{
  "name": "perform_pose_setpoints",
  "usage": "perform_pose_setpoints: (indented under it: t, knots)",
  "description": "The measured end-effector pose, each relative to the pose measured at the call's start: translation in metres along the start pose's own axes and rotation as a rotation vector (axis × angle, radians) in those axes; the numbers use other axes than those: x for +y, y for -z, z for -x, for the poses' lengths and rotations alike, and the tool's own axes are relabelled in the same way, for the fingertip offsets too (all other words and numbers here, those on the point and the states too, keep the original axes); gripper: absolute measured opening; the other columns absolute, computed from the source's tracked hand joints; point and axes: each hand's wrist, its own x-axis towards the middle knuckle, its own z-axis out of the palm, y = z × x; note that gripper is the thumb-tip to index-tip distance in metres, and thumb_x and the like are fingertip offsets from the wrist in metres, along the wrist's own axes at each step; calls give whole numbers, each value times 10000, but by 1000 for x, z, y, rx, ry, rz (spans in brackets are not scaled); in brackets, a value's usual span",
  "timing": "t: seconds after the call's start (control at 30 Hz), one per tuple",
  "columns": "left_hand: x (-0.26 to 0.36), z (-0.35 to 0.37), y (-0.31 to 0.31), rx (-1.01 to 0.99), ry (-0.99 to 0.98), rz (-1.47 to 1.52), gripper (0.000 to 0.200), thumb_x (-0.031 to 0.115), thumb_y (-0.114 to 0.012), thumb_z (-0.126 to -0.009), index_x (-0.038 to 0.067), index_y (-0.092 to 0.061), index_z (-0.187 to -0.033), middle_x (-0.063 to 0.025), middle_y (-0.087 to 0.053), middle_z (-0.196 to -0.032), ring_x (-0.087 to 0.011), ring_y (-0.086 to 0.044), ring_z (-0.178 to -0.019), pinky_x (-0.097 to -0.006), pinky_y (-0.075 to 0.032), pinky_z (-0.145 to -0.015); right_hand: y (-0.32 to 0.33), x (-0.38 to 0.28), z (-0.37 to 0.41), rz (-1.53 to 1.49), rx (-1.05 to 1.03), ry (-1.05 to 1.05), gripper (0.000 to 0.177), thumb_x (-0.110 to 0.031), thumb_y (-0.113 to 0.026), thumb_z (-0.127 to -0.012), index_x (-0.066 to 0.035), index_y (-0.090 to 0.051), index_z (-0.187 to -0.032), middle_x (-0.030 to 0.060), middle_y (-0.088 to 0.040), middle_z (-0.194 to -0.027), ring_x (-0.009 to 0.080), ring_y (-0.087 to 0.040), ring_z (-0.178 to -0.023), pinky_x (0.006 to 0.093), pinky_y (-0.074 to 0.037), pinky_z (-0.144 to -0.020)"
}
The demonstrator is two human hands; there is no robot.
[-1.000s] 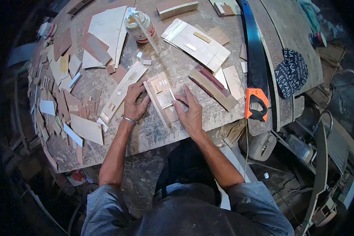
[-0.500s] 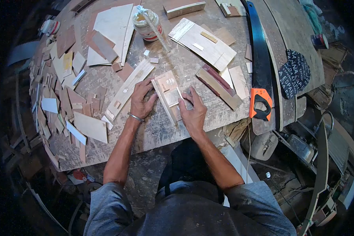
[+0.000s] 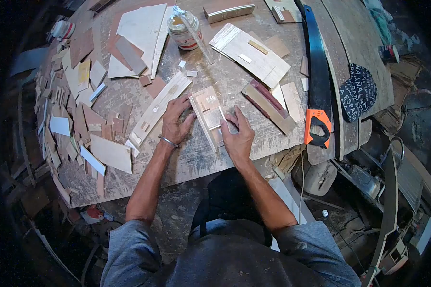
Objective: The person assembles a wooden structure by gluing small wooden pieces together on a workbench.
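Note:
Between my hands on the workbench lies a small wooden assembly, a flat board with raised strips along its long sides and small pieces fixed on its face. My left hand is closed against its left edge, fingers curled at the upper corner. My right hand pinches the right-hand strip, its thumb on the strip and its index finger bent beside it. The undersides of the fingers are partly hidden. Left of the assembly lies a long narrow wood strip with small blocks on it.
A glue jar with a brush-like stick stands beyond my hands. To the right lie a wooden block with a dark red strip, a pale board and a handsaw. Many wood offcuts cover the bench's left side.
The whole view has shifted slightly, so the bench things appear a little farther right. Both hands keep nearly the same hold on the wooden assembly.

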Motion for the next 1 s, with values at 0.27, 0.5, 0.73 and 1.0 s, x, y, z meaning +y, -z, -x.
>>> perform_pose_setpoints:
  t: [0.27, 0.5, 0.73, 1.0]
  knots:
    - [-3, 1, -2, 4, 1, 14, 441, 36, -760, -789, 44, -682, -1224, -156, -633, -1374, -354, -567, -1245, -435, -451, -1073, 0, 0, 1, 13, 5, 33, 545, -24, -749, -836, 74, -569, -1341, 187, -735, -1039, 311, -711, -961, 401, -549, -866]
    - [-1, 0, -2, 18, -1, 3, 443, 22, -768, -774, 42, -689, -1210, -156, -638, -1367, -352, -569, -1247, -434, -456, -1070, 1, 0, 0, 31, -5, 30, 541, -38, -745, -837, 75, -576, -1338, 179, -737, -1043, 315, -700, -974, 409, -542, -879]
    - [3, -1, -1, 17, 3, -5, 427, 31, -780, -771, 38, -698, -1190, -157, -651, -1342, -352, -580, -1223, -436, -462, -1056, 2, 0, -1, 30, -17, 26, 535, -50, -742, -842, 78, -576, -1335, 171, -738, -1032, 318, -688, -979, 413, -530, -891]
    - [-2, 1, 0, -10, 2, -3, 467, 31, -728, -784, 42, -678, -1249, -157, -632, -1381, -360, -570, -1246, -438, -441, -1084, 2, 1, -2, 33, -36, 29, 540, -51, -720, -859, 84, -556, -1356, 173, -737, -1036, 328, -681, -979, 420, -526, -898]
